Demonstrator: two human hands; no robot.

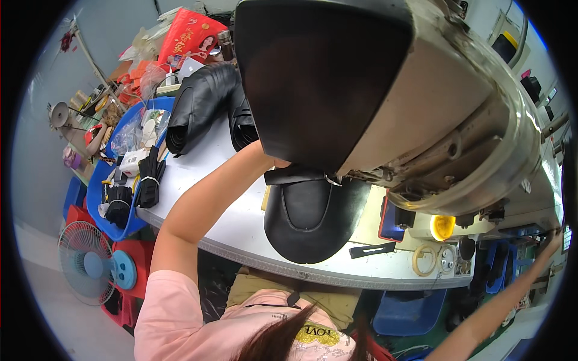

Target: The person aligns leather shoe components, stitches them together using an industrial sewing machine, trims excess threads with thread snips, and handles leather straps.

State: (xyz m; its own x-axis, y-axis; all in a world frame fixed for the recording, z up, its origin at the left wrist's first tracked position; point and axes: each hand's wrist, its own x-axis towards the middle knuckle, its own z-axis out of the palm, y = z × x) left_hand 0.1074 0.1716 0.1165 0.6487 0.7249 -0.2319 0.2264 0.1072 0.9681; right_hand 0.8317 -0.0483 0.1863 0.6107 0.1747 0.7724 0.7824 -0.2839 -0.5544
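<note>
Centrally, one black, rounded leather-like piece (307, 222) with U-shaped seam lay on the white desk (239, 227), below a black-and-cream machine head (391, 108). Left hand (281, 163), mostly hidden, and right hand (553, 239), far right: grips could not be told.

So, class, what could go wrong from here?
First, the left hand is mostly hidden behind the machine head, so its fingers might get caught if the mechanism runs.
Second, the right hand is far from the black panel, so the panel could twist.
Third, the loose black strip near the front of the table might get knocked off.
</note>
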